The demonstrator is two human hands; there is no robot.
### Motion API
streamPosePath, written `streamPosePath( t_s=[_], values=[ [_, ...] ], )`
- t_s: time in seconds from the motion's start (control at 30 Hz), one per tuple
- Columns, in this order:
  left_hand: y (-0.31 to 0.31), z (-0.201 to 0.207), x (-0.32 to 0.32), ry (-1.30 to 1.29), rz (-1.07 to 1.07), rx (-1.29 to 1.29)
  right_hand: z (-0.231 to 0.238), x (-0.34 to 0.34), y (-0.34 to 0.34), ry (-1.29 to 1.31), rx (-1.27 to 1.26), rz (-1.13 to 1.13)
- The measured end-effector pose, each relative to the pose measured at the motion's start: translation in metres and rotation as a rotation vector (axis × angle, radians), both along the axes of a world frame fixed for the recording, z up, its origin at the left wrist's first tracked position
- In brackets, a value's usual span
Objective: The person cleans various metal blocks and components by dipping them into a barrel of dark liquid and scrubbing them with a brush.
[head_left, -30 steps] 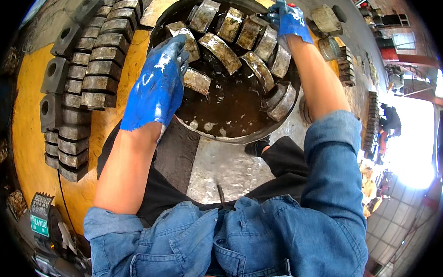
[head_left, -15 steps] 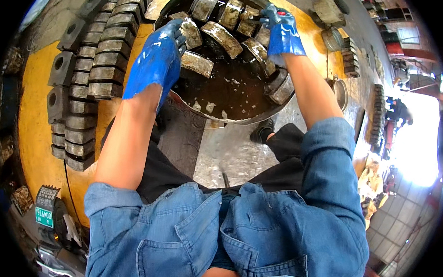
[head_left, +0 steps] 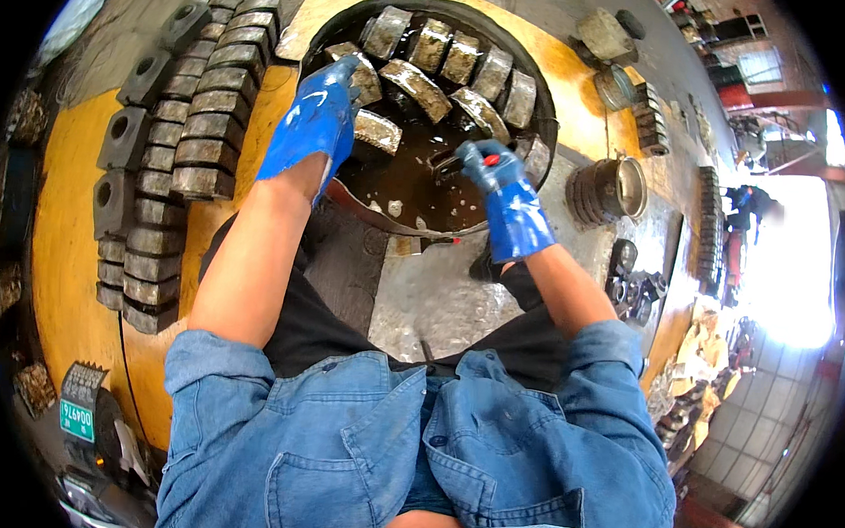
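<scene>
A round, dark-rimmed tub holds murky brown liquid and several curved metal blocks. My left hand, in a blue rubber glove, is at the tub's left side with its fingers closed on the end of a curved metal block. Just nearer lies another wet curved block. Over the liquid at the right, my gloved right hand is closed around what looks like a red-handled brush; its dark head points left, partly blurred. More curved blocks line the far side of the tub.
Rows of stacked curved blocks and square blocks with holes stand at left on a yellow surface. Stacked metal rings sit right of the tub. A small red-and-yellow tool shows below the near rim. Another person stands far right.
My right hand has moved from the far right of the tub toward its near side, carrying the brush. My left hand has stayed at the block, slightly lower in view.
</scene>
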State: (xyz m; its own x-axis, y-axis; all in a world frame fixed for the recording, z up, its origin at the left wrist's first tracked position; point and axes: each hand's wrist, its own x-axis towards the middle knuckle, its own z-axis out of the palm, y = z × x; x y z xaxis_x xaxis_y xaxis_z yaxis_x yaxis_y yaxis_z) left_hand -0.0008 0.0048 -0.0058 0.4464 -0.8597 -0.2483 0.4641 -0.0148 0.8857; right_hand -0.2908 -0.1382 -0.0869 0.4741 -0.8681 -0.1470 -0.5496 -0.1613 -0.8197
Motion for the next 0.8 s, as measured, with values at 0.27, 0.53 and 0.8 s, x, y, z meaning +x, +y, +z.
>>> streamPosePath(
  t_s=[0.27,0.53,0.8],
  values=[
    [-0.010,-0.016,-0.001,0.048,-0.053,-0.068,-0.022,-0.010,-0.026,0.076,0.110,-0.026],
    [-0.012,-0.001,-0.006,0.090,0.007,0.029,0.104,0.035,-0.053,-0.182,-0.160,-0.044],
    [-0.024,0.010,-0.020,0.139,0.029,0.053,0.091,0.017,-0.060,-0.304,0.046,-0.191]
  ],
)
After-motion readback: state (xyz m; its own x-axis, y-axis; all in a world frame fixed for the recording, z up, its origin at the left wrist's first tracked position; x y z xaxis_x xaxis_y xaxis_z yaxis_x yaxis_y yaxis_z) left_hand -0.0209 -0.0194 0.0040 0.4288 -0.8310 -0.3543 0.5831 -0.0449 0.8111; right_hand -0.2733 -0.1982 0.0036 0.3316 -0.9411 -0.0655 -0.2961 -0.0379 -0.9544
